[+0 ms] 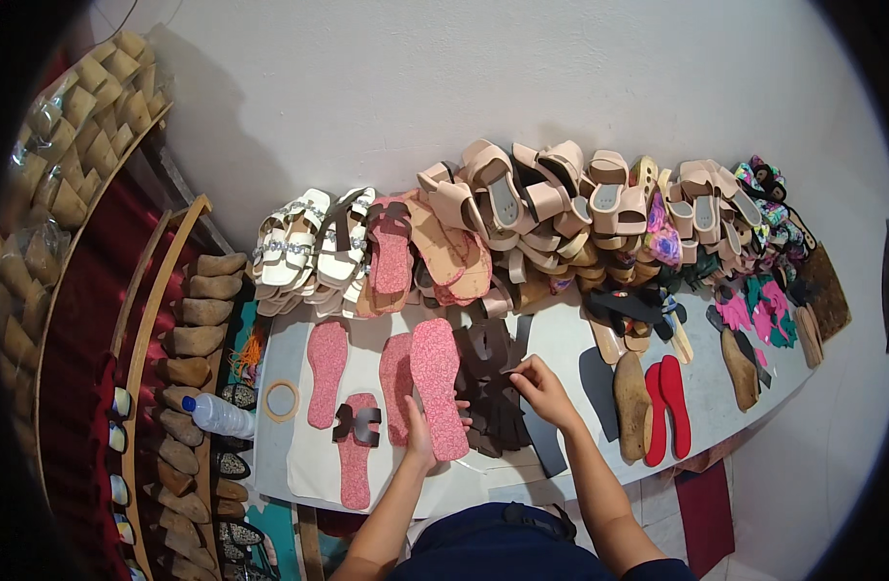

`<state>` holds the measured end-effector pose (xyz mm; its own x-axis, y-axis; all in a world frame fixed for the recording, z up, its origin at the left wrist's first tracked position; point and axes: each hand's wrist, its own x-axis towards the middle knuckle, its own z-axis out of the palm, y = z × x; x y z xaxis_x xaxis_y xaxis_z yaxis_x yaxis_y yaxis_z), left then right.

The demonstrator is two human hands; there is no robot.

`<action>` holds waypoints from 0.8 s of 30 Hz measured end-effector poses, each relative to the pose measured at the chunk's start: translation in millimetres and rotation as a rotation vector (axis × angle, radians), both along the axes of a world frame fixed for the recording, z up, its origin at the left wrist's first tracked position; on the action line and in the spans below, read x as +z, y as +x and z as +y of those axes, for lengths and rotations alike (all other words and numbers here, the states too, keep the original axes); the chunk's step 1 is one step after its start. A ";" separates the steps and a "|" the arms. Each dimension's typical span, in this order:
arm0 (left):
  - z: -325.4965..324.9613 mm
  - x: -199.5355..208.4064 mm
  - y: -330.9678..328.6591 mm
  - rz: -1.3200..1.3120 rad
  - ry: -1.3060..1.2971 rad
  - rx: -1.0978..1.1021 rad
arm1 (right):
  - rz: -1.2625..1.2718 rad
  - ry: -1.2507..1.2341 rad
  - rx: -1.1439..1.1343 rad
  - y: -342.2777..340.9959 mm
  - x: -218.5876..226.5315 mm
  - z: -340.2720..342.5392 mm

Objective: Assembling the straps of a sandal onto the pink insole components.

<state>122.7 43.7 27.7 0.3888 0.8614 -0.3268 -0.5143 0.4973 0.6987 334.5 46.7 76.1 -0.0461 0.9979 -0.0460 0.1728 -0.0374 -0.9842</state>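
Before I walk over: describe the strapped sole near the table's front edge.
On the pale table, find the tan ring at the left end. Right of it, near the front edge, lies a pink crackle-patterned sole. Unlike the bare pink soles beside it, it wears a dark cut-out strap.

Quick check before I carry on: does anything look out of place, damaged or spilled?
No spill or damage stands out, and the pink insole in the left hand looks intact. The water bottle seems misplaced: a drink beside wooden shoe lasts, left of the table.
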 end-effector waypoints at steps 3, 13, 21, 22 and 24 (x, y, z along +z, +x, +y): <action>-1.7 -2.2 -0.2 -0.003 -0.017 -0.004 | 0.374 -0.070 -0.094 6.2 -5.9 -0.4; -13.0 3.1 6.5 0.024 -0.059 -0.158 | 0.642 -0.094 -0.099 19.3 3.6 -4.3; -26.3 9.0 15.1 -0.043 -0.122 -0.263 | 0.428 -0.131 -0.035 13.1 8.3 -8.8; -27.0 9.1 15.8 -0.068 -0.090 -0.263 | 0.362 -0.130 -0.016 13.9 6.3 -10.0; -27.9 10.0 16.0 -0.091 -0.058 -0.266 | 0.298 -0.130 0.001 16.8 2.8 -11.4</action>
<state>138.8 15.8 37.7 0.6284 0.7063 -0.3260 -0.4199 0.6608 0.6221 351.4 35.3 78.9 -0.0780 0.9845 -0.1569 -0.1218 -0.1656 -0.9786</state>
